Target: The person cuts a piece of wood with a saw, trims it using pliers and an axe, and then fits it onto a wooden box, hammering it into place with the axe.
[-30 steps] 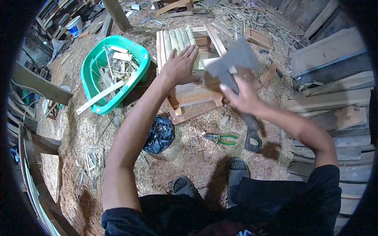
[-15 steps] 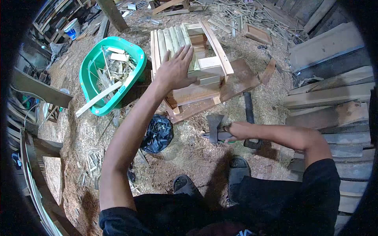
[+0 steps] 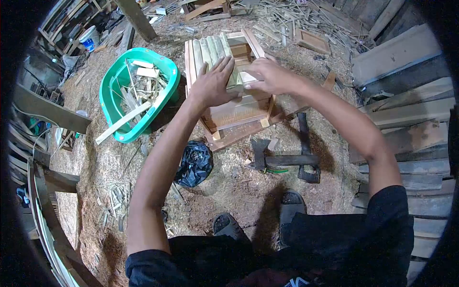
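Observation:
A small wooden cabinet frame [image 3: 239, 112] lies in front of me, with several pale slats [image 3: 205, 52] side by side across its upper left. My left hand [image 3: 215, 85] rests on the slats, fingers spread. My right hand [image 3: 273, 76] is at the right side of the opening, thumb and fingers apart near a pale wood piece [image 3: 246, 77]; part of its fingers is hard to make out. On the ground below lie an axe [image 3: 260, 154], a hammer [image 3: 304, 136] and a mostly hidden green-handled tool [image 3: 277, 171].
A green tub [image 3: 106, 95] of wood scraps stands left. A black plastic bag [image 3: 195, 165] sits nearer, left of the axe. Boards [image 3: 411, 105] are stacked along the right. A wooden post [image 3: 136, 19] rises behind the tub. Sawdust and offcuts cover the ground.
My right hand has let go of the green-handled tool beside the axe and moved up to the cabinet frame. My left hand stays on the slats.

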The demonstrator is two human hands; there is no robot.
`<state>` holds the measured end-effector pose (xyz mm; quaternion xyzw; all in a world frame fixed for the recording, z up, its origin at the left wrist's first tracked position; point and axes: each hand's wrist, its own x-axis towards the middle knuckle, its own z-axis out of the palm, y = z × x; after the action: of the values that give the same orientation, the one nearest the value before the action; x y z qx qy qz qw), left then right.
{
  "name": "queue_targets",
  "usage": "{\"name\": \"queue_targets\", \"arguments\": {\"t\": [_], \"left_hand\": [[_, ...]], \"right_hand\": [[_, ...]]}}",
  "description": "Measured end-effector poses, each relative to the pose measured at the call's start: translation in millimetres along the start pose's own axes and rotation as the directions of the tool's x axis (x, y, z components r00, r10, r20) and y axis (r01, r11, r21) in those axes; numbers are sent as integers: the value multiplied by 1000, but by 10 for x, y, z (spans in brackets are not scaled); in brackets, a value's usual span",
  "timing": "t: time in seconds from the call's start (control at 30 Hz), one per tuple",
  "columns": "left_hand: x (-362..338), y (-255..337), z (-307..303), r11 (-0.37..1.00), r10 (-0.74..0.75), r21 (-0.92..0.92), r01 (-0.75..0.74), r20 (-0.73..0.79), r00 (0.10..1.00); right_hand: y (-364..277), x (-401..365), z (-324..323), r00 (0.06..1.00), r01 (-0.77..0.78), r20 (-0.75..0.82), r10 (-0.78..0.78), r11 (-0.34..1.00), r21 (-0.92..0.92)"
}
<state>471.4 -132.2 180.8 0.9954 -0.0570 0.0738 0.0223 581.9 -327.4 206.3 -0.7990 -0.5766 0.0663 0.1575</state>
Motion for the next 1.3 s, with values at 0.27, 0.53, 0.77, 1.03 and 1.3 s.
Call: {"name": "queue_targets", "arguments": {"t": [0.27, 0.53, 0.77, 1.03, 1.3], "left_hand": [[-78, 56, -62, 995, -47, -86, 45, -23, 999], [-41, 18, -111, 976, -86, -199, 84, -2, 996], [-17, -5, -66, 980, -91, -178, 85, -21, 996], [-12, -22, -39, 985, -63, -161, 58, -27, 998], [-4, -50, -59, 981, -23, -193, 17, -29, 999]], "right_hand": [[198, 112, 82, 997, 17, -80, -4, 986, 166], [-49, 648, 119, 902, -410, 21, 431, 841, 352], [-33, 665, 149, 878, -449, -36, 478, 847, 286], [144, 804, 503, 805, -257, -523, 281, 959, 120], [309, 907, 300, 924, -293, -194, 328, 937, 190]]}}
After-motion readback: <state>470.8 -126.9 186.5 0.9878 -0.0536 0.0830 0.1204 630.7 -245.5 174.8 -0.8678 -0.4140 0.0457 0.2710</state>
